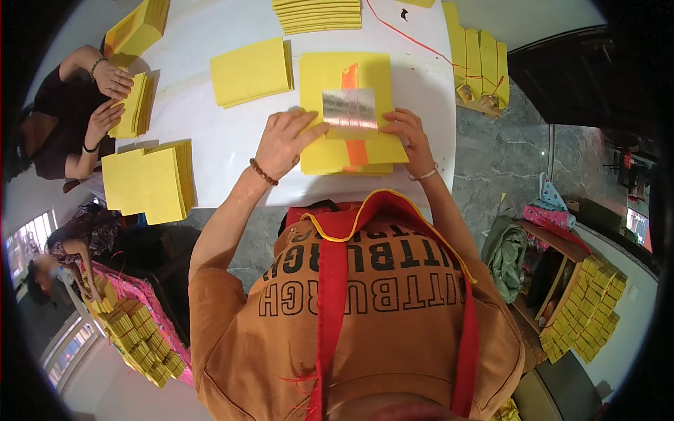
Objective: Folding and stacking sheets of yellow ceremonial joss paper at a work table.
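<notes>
A yellow paper sheet (310, 77) with an orange strip (357, 151) and a shiny silver foil patch (349, 107) lies before me on a white table. Its near part forms a flap that sticks out to the right. My left hand (282, 144) is at the left edge with curled fingers, its thumb reaching to the foil's lower left corner. At the right edge my right hand (409, 139) pinches the paper beside the foil. Whether more sheets lie under this one is hard to tell. Left of it rests a yellow paper stack (250, 72).
More yellow stacks sit on the white table (196, 56), at its far edge (317, 15) and left side (149, 181). A co-worker's hands (111, 88) hold a stack there. A red cord (411, 38) crosses the far right. Tied yellow bundles (481, 59) stand beyond the right edge.
</notes>
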### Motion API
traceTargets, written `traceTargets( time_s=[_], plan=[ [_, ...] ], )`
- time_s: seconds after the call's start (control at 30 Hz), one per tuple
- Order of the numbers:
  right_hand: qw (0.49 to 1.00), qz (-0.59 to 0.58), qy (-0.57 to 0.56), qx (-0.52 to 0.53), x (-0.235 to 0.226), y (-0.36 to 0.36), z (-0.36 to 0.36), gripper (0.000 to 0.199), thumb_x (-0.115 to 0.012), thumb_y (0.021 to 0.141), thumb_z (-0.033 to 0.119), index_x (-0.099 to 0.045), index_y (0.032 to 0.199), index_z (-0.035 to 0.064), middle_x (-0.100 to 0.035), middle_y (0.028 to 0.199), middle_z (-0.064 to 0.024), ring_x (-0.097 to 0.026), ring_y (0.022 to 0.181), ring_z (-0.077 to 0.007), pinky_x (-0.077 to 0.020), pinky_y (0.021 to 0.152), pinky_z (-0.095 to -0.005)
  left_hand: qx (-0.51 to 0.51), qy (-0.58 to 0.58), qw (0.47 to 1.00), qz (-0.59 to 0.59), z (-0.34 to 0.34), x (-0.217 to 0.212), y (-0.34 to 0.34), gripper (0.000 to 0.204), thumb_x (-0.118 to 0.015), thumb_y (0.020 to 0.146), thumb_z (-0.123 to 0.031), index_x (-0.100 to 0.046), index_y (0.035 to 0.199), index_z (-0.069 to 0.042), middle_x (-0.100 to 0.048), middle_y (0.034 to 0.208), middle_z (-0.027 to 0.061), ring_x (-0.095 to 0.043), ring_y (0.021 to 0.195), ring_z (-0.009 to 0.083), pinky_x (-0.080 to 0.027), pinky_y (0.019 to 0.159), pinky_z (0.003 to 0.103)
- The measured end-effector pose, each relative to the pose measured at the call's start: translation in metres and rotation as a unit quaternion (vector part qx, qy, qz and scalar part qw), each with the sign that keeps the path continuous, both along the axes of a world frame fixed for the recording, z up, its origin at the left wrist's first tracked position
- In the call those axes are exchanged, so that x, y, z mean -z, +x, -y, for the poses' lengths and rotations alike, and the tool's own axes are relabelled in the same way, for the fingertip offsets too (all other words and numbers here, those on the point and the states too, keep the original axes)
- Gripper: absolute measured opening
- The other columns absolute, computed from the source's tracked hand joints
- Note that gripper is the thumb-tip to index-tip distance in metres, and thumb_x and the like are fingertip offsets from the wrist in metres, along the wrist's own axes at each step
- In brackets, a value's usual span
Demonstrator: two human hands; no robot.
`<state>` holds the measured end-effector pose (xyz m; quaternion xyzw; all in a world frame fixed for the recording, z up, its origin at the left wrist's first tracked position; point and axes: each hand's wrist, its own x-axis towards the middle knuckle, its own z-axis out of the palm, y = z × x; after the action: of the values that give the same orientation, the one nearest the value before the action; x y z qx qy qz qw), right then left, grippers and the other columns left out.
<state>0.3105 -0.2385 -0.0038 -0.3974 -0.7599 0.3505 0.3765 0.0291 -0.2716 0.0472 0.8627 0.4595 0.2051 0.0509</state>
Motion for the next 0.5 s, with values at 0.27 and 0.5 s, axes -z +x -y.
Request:
traceTargets(
  time_s=[0.27, 0.5],
  plan=[
    [0.994, 0.023, -0.089, -0.057, -0.030, 0.007, 0.032, 0.016, -0.063, 0.077, 0.014, -0.063, 0.092, 0.0118, -0.062, 0.103, -0.0042, -0.054, 0.100, -0.0225, -0.0371, 0.085, -0.0360, -0.049, -0.159, 0.973, 0.159, 0.035, 0.000, 0.011, 0.016, -0.054, 0.083, -0.015, -0.059, 0.094, -0.006, -0.057, 0.068, 0.0100, -0.056, 0.064, 0.0265, -0.044, 0.060, 0.036],
    [0.973, 0.069, -0.190, 0.108, -0.046, -0.025, 0.006, 0.037, -0.062, 0.079, 0.030, -0.058, 0.106, 0.0049, -0.064, 0.074, -0.0096, -0.061, 0.061, -0.0220, -0.0438, 0.054, -0.0306, -0.253, -0.343, 0.862, 0.274, 0.012, 0.012, 0.017, 0.030, -0.050, 0.088, -0.028, -0.057, 0.096, 0.001, -0.058, 0.063, 0.0137, -0.058, 0.058, 0.0262, -0.045, 0.056, 0.035]
  ],
)
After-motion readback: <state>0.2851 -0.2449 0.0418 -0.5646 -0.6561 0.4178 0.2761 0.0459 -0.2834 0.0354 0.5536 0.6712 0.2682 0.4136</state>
